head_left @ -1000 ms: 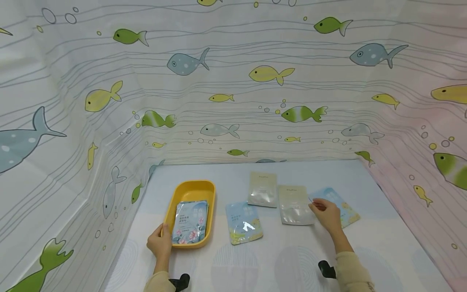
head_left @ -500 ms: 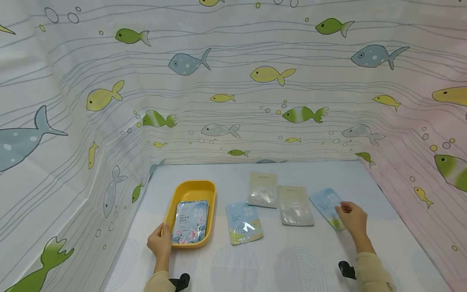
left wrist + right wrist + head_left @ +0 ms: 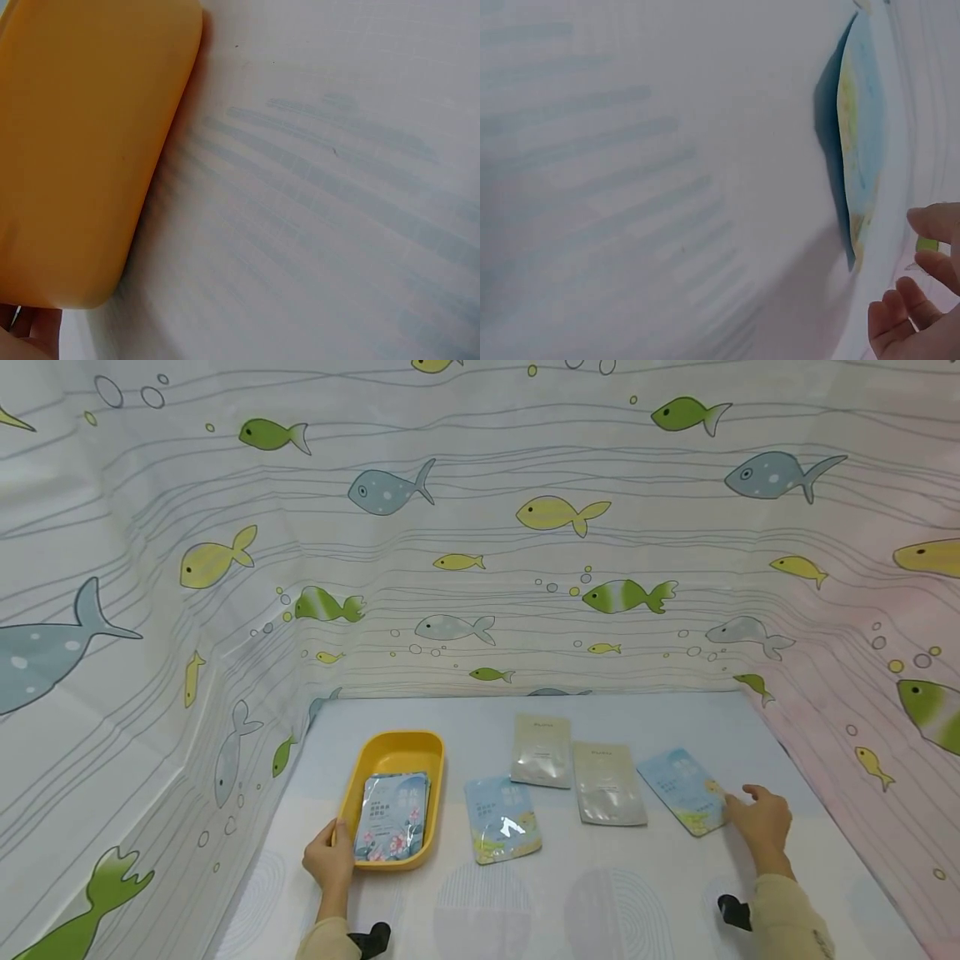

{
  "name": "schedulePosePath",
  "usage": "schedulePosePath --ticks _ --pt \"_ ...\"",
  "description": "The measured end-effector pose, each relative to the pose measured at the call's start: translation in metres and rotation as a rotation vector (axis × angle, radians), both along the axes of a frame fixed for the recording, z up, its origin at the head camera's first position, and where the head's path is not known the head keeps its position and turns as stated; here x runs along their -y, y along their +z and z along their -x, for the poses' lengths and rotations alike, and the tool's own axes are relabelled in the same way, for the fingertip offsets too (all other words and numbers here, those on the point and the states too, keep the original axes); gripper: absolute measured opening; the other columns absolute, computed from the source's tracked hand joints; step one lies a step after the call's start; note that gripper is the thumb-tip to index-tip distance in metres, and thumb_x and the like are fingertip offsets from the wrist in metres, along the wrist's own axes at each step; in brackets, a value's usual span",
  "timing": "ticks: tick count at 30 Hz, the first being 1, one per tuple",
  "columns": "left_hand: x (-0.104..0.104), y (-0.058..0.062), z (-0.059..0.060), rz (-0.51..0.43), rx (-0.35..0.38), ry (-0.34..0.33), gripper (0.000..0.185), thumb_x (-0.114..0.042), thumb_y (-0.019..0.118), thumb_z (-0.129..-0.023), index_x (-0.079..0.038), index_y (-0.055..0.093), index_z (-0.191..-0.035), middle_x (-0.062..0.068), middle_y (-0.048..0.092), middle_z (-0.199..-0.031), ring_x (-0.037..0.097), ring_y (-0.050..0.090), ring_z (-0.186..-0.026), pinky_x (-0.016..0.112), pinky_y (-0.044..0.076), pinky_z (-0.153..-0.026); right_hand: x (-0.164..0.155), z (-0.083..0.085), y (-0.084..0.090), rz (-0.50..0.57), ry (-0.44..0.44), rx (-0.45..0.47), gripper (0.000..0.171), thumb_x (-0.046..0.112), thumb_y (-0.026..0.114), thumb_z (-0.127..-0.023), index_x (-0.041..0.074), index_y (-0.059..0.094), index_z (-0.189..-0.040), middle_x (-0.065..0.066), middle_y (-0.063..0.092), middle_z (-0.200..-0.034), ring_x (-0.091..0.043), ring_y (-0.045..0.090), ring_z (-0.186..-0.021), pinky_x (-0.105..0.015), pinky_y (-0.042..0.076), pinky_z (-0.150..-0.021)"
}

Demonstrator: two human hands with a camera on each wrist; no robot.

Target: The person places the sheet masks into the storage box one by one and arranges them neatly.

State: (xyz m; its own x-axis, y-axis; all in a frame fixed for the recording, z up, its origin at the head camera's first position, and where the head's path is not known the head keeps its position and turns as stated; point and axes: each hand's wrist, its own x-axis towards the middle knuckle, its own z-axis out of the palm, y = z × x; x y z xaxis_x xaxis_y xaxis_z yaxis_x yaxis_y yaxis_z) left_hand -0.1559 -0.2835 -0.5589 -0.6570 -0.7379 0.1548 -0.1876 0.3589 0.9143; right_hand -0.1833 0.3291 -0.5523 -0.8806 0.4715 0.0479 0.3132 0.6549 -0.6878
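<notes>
My left hand [image 3: 330,858] grips the left rim of a yellow plastic tray [image 3: 437,760], with the thumb at the rim. In the left wrist view, the tray's outer wall [image 3: 82,150] hides most of that hand. A stack of blue floral sachets [image 3: 392,817] lies inside the tray. My right hand [image 3: 761,827] is at the right edge of a blue sachet [image 3: 684,793] lying flat on the table. In the right wrist view, the fingers [image 3: 921,304] are loosely bent and apart, holding nothing, near the end of that sachet [image 3: 862,112].
Another blue sachet [image 3: 502,820] lies right of the tray. Two silver-beige sachets [image 3: 542,752] lie between the blue ones, one farther back. The white table [image 3: 570,893] is enclosed by a fish-patterned curtain [image 3: 480,593] at the back and sides.
My right hand has moved rightward from the near silver-beige sachet, across the right blue sachet, to its right edge, and its fingers have spread. My left hand stays on the tray.
</notes>
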Motion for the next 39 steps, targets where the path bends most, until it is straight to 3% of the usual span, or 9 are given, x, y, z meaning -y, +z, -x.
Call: schedulePosePath --ticks 4,11,17,23,33,39 --pt "0.0 0.0 0.0 -0.005 0.003 0.0 0.029 -0.007 0.054 -0.092 0.015 0.061 -0.11 0.032 0.059 -0.111 0.046 0.054 -0.11 0.053 0.044 -0.092 -0.004 0.002 -0.003 -0.006 0.032 0.003 0.047 0.015 0.055 -0.086 -0.018 0.048 -0.118 -0.043 0.046 -0.114 -0.056 0.042 -0.104 -0.062 0.035 -0.088" --pt "0.0 0.001 -0.001 -0.01 0.004 -0.001 0.029 -0.006 0.054 -0.092 0.015 0.061 -0.11 0.032 0.059 -0.111 0.046 0.054 -0.11 0.053 0.044 -0.093 -0.006 0.009 -0.016 0.057 0.058 0.091 0.051 0.014 0.057 -0.087 -0.018 0.042 -0.123 -0.042 0.045 -0.119 -0.053 0.045 -0.108 -0.059 0.038 -0.093" --pt "-0.002 0.002 0.0 -0.013 -0.001 -0.011 0.029 -0.006 0.054 -0.091 0.015 0.061 -0.111 0.033 0.059 -0.111 0.045 0.054 -0.112 0.053 0.043 -0.094 -0.003 0.012 -0.015 0.0 0.016 0.108 0.051 0.013 0.061 -0.083 -0.02 0.044 -0.119 -0.042 0.045 -0.117 -0.057 0.039 -0.106 -0.06 0.032 -0.091" --pt "-0.004 0.002 0.001 0.013 0.01 -0.003 0.028 -0.006 0.054 -0.092 0.014 0.062 -0.11 0.031 0.06 -0.109 0.044 0.057 -0.108 0.052 0.045 -0.091 -0.005 0.011 -0.012 -0.01 0.01 0.143 0.05 0.011 0.062 -0.083 -0.023 0.045 -0.116 -0.042 0.047 -0.115 -0.055 0.044 -0.107 -0.058 0.037 -0.093" --pt "0.0 0.0 0.002 -0.001 -0.004 0.0 0.028 -0.006 0.055 -0.091 0.014 0.062 -0.11 0.032 0.06 -0.11 0.045 0.055 -0.11 0.052 0.044 -0.093 -0.009 0.007 -0.008 0.097 -0.032 0.168 0.044 0.013 0.064 -0.081 -0.02 0.053 -0.108 -0.039 0.051 -0.111 -0.054 0.044 -0.104 -0.057 0.038 -0.089" --pt "-0.001 0.002 0.001 -0.009 0.002 -0.004 0.029 -0.006 0.054 -0.092 0.014 0.061 -0.111 0.032 0.059 -0.111 0.045 0.054 -0.111 0.052 0.044 -0.094 -0.011 0.006 -0.012 0.069 -0.029 0.228 0.042 0.019 0.059 -0.083 -0.016 0.057 -0.107 -0.037 0.053 -0.111 -0.053 0.046 -0.101 -0.055 0.039 -0.083"
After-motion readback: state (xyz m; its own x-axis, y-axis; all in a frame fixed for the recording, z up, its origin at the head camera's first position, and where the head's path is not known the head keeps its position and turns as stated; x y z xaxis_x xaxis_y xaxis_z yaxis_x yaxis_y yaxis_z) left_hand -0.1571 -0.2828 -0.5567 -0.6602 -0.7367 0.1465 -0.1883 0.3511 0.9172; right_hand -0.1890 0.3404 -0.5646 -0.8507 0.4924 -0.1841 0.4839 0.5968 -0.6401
